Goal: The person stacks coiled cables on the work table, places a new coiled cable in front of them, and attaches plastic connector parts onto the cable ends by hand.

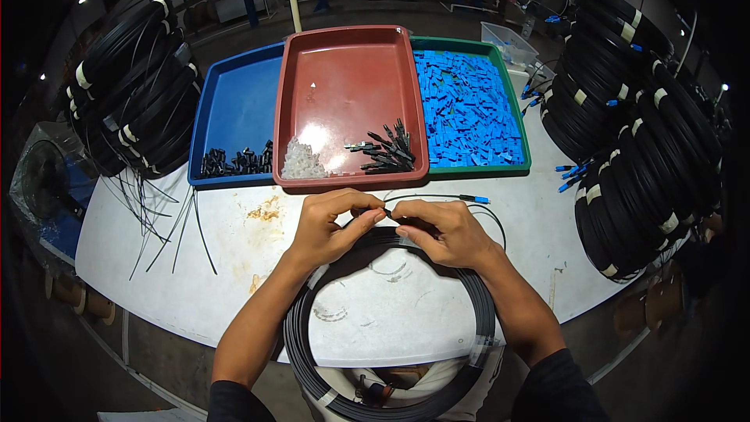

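Over the far rim of a coil of black cable (295,328), my left hand (337,225) and my right hand (444,228) meet with fingertips almost touching. Both are closed in a pinch around a small black part (387,212), mostly hidden by the fingers. Whether it is a cable end or a separate piece I cannot tell. The coil is bound with clear and pale tape and hangs partly over the table's near edge. Just beyond my right hand, a thin black cable with a blue connector (474,199) lies on the table.
Behind my hands stand a blue tray (234,86) with black parts, a red tray (344,70) with white pieces and black connectors, and a green tray (525,148) full of blue connector parts. Black cable coils are stacked at left (141,94) and right (641,164) on the white table (195,297).
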The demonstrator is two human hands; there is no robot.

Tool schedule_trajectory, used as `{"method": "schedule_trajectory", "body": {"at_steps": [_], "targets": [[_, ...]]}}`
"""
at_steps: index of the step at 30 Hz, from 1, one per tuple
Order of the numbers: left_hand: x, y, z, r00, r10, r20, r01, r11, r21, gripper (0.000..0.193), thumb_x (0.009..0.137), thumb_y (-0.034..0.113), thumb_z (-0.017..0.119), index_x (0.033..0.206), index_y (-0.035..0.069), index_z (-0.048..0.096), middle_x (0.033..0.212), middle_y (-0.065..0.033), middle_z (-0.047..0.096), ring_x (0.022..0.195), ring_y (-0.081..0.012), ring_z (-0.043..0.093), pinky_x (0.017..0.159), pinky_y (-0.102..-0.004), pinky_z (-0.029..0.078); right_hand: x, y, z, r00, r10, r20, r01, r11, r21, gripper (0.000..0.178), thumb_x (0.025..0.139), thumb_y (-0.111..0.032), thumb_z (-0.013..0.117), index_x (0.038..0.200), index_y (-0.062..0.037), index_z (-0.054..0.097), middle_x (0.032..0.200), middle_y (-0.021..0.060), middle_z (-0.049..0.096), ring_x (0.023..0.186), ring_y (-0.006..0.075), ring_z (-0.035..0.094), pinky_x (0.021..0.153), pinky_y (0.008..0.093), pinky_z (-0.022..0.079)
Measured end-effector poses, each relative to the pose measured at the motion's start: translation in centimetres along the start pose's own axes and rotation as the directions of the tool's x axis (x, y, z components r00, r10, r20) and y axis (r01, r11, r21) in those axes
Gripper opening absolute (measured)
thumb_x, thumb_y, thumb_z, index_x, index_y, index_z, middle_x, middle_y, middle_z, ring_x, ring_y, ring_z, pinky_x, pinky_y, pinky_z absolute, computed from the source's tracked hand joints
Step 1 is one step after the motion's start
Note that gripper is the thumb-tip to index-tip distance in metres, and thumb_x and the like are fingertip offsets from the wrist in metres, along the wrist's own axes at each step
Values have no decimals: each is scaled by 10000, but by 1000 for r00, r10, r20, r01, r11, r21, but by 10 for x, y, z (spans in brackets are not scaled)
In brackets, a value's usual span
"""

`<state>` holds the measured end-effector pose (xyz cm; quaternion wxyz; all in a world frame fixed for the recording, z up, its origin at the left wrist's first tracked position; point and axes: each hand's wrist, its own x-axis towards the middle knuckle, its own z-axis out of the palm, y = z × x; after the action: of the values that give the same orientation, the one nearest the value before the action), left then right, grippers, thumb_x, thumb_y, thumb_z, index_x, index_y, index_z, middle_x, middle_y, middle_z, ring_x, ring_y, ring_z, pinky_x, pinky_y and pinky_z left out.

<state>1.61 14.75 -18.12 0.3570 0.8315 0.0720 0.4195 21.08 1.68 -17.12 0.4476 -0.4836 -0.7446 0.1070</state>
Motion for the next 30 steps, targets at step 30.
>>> {"method": "schedule_trajectory", "body": {"at_steps": [30], "targets": [[-2,-6,1,996,-59,-70,55,997,-52,110,882,64,769,953,-19,753,890,-88,759,746,-139,668,692,-267,521,-2,13,0,957,169,-237,-168,985,23,143,831,-48,768,963,-13,727,853,84,728,675,172,622,616,300,474]]}}
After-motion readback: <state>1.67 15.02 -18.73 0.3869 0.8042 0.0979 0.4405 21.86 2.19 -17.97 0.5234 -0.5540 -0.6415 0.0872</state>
